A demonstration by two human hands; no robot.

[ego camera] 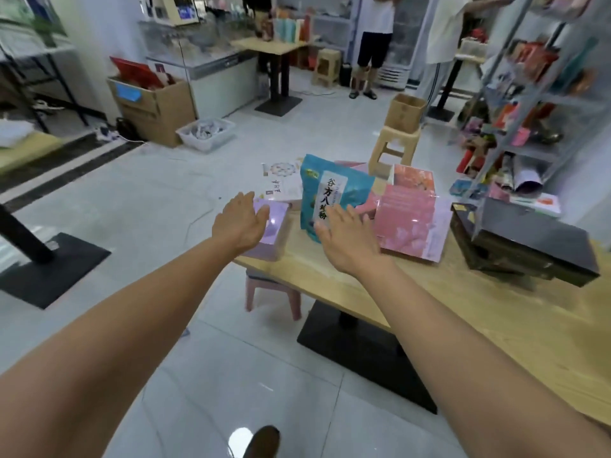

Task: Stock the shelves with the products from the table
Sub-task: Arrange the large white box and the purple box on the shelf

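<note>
A wooden table [496, 319] carries the products at its far left end. A blue pouch [330, 190] with black characters stands upright there. My right hand [347, 239] is stretched out flat, fingers apart, just in front of the pouch's lower edge. A lilac box [276, 226] lies on the table's left corner, and my left hand [239, 224] hovers open over its near left side. Pink flat packs [410, 223] lie right of the pouch. A white box [281, 180] lies behind. Dark boxes [525, 246] sit on the right. The metal shelf rack [542, 94] stands far right.
A pink stool [274, 292] stands under the table's left end. A beige stool [396, 143] with a cardboard box on it stands beyond the table. Two persons stand at the back near another table. A large carton and a plastic bin sit on the floor at left.
</note>
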